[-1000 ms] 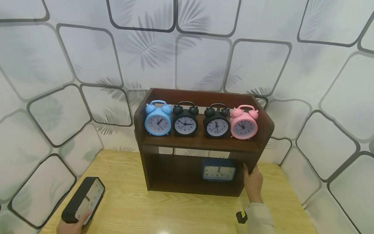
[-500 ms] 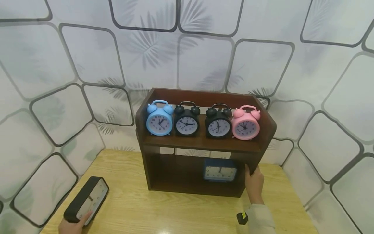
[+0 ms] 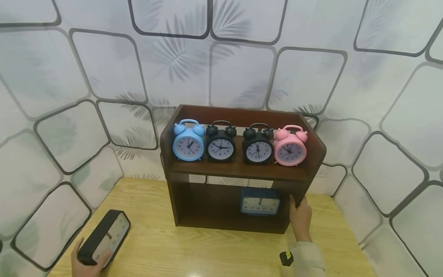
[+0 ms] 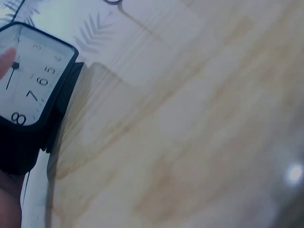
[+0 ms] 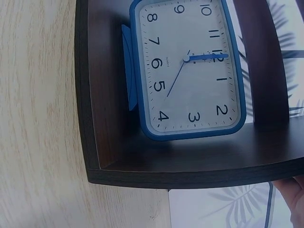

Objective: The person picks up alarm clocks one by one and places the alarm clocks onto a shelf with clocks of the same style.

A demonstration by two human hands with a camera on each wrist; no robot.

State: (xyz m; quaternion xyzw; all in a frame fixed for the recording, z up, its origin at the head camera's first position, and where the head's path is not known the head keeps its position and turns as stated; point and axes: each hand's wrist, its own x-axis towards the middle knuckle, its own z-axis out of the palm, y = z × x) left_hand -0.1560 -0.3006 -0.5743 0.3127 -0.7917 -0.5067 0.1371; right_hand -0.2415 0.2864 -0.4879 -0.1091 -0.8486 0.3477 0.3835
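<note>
My left hand (image 3: 89,261) holds the near end of a black rectangular clock (image 3: 105,240) at the table's left, thumb over its white face and fingers along the far side. The left wrist view shows the same clock (image 4: 35,76), upright on its base, with a thumb tip (image 4: 5,61) before the dial. At the right side panel of a dark brown two-tier shelf (image 3: 238,175), my right hand (image 3: 300,218) grips the panel. Inside the lower tier, towards the right, stands a blue rectangular clock (image 3: 260,204). The right wrist view shows this blue clock (image 5: 190,71) close up; only part of the hand (image 5: 290,197) appears there.
On the upper tier stand a light-blue twin-bell alarm clock (image 3: 188,144), two black ones (image 3: 220,146) and a pink one (image 3: 290,148). A small black item with a yellow mark (image 3: 286,257) is beside the right sleeve. Patterned walls surround the wooden table (image 3: 214,250).
The black rectangular clock has shifted slightly right. My left fingers have moved out along its left side and show more now. The right hand stays at the shelf panel.
</note>
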